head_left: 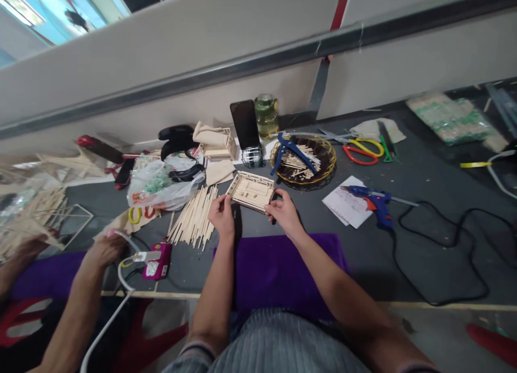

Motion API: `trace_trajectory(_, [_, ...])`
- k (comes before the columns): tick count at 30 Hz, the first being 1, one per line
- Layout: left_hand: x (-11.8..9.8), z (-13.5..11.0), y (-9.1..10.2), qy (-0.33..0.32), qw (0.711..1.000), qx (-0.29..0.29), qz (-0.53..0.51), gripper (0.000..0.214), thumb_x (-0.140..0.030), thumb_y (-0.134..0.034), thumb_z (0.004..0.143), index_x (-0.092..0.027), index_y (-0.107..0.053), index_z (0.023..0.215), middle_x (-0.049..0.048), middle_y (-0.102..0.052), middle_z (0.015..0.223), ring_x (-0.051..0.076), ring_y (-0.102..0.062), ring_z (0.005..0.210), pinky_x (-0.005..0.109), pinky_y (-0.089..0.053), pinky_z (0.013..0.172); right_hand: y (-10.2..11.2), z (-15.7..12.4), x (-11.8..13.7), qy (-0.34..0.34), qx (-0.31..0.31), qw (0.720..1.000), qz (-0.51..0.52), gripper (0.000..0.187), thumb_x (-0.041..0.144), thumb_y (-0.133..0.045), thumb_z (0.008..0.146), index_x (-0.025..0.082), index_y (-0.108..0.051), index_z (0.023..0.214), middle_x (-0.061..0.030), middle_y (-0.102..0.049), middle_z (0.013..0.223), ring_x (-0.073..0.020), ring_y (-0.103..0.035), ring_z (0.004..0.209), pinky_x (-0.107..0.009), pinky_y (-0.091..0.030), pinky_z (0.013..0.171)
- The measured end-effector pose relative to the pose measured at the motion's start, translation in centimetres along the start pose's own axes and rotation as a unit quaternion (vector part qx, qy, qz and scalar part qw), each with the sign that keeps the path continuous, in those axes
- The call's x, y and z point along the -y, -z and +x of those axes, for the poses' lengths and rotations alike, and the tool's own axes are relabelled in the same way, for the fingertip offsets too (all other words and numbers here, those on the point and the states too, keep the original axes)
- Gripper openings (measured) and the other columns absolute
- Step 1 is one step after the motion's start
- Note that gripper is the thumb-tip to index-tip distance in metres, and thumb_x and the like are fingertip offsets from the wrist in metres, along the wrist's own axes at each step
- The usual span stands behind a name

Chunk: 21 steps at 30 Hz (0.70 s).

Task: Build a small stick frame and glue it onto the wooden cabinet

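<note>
Between my two hands is a small rectangular tray built of thin wooden sticks [253, 190], with low railed sides, tilted toward me. The fingers of my left hand [223, 216] are closed on its left corner. My right hand [285, 212] pinches its front right corner. Just left of my left hand a pile of loose wooden sticks [194, 218] lies fanned on the dark table. A purple cloth [283, 270] is spread below my wrists. Behind the tray stands a wicker basket [332, 168] with short stick pieces and a blue tool in it.
A blue hot glue gun [377, 203] rests by white paper [343, 203] on the right, its black cord trailing. Scissors [363, 149], a phone on a stand [245, 126] and a green jar [266, 116] stand behind. At left, a co-worker's hands [109, 248] are near a pink power box [162, 261].
</note>
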State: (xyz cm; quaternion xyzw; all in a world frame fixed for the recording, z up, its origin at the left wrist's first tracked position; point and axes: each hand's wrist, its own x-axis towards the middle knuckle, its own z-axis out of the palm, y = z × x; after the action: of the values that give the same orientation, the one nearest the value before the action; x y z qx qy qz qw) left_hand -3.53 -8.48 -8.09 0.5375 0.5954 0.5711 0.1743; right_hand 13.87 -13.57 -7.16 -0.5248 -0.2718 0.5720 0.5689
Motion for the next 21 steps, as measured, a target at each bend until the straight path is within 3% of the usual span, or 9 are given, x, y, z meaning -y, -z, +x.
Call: trace_trajectory(21, [0.56,0.15,-0.37,0.017,0.999,0.008,-0.027,0.024,-0.039,-0.065,0.08,-0.017,-0.069,0.088,0.0038,-0.068,0.083,0.016,-0.064,0.079,0.031,-0.052,0.077,0.13,-0.13,0.22,0.008,0.001,1.0,0.002,0.065,0.032,-0.07,0.061,0.022,-0.038,0.116,0.0092,-0.058,0.064,-0.0116,-0.058,0.051,-0.019,-0.045,0.037])
